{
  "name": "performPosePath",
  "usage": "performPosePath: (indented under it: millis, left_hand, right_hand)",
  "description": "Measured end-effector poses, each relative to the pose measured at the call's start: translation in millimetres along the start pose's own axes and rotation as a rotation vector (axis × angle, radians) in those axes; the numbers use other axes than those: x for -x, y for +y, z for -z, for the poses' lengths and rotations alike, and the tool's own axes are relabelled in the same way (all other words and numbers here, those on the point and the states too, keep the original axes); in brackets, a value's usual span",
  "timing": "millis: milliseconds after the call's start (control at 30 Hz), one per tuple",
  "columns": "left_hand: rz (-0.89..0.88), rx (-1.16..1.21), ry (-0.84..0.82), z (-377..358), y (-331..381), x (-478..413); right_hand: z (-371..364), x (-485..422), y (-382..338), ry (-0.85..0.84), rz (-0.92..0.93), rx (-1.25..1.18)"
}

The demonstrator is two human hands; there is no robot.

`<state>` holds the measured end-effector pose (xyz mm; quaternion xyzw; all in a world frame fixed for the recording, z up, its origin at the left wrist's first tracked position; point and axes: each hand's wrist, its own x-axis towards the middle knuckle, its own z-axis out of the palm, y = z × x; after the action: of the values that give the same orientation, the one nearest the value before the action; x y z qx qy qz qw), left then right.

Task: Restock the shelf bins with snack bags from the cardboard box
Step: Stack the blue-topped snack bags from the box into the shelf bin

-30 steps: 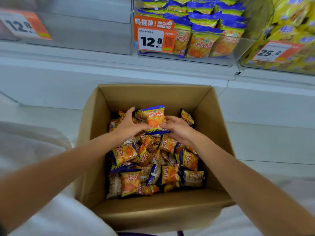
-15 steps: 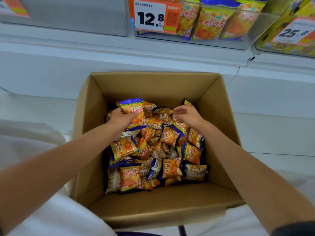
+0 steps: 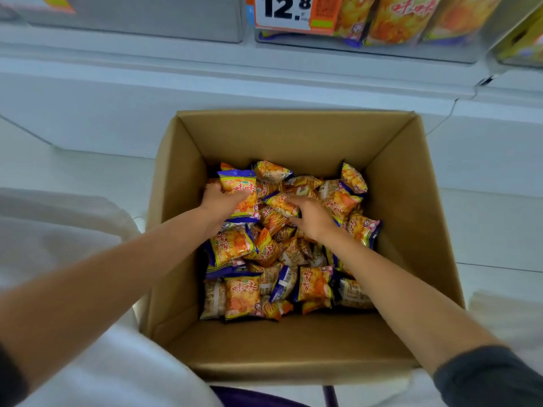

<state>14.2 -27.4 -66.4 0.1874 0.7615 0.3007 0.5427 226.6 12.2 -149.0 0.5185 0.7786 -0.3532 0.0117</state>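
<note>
The open brown cardboard box (image 3: 293, 136) has matt, plain paperboard walls, smooth apart from faint creases at the folds. The small orange and yellow snack bags (image 3: 314, 284) inside it are glossy plastic film with purple edges, crinkled and catching light. The rectangular shelf bin (image 3: 440, 54) above looks like clear hard plastic, and its orange and white price card (image 3: 291, 10) like smooth printed paper. The dark grey sleeve (image 3: 493, 377) is matt cloth.

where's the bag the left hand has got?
Head view: the snack bag sits in the left hand, at the pile's far-left corner inside the cardboard box; the right hand pinches a neighbouring bag just to its right.
</note>
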Motion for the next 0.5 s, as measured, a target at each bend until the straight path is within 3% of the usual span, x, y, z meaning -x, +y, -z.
performPosePath:
  millis: [100,200,367,500]
  left_hand:
    - [-0.007,-0.018,0.040,1,0,0]
    - [-0.028,-0.036,0.032,-5,3,1]
    - [0.005,0.117,-0.208,-24,23,24]
    - [0.003,0.198,-0.405,-25,39,41]
  right_hand:
    - [20,8,-16,0.247,-0.058,-0.111]
    - [58,19,-46,0.424,-0.115,-0.383]
    - [79,48,-93,0.273,-0.023,-0.626]
    - [98,56,-99,0.317,-0.028,-0.626]
